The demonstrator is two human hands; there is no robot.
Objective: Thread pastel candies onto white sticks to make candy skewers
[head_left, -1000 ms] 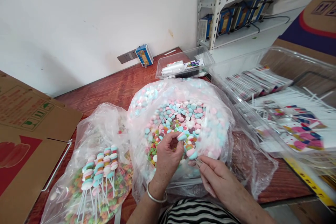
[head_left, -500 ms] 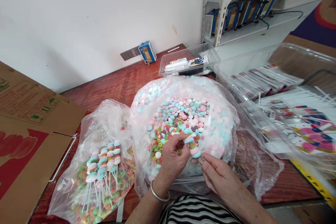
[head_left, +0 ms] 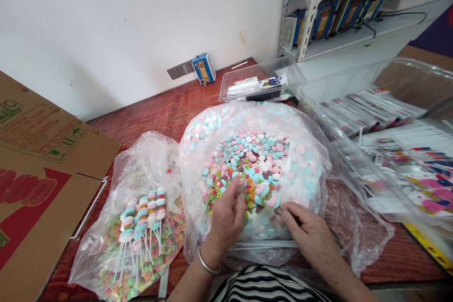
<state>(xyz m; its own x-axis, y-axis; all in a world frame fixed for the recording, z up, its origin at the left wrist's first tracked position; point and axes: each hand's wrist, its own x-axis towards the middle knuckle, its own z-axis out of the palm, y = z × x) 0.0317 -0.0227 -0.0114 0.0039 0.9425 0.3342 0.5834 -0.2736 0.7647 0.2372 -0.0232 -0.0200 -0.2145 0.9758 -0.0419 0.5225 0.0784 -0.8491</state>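
Observation:
A clear plastic bag lies open with many pink, blue and white round candies and small colourful ring candies inside. Over these candies is my left hand, its thumb and fingers slightly apart and nothing visible between them. My right hand pinches at the lower end of a candy skewer, which points up and left; its stick is mostly hidden by the fingers. Several finished-looking candy skewers with white sticks rest on another clear bag of ring candies to the left.
A cardboard box stands at the left. Behind the bag sits a clear tray with white packets, beside a blue device near the wall. At right, a large clear bin holds printed cards and white sticks. A metal shelf stands behind.
My left hand has let go of the skewer's upper candies and drawn back to the left. My right hand still pinches the skewer's lower end. The view has shifted slightly.

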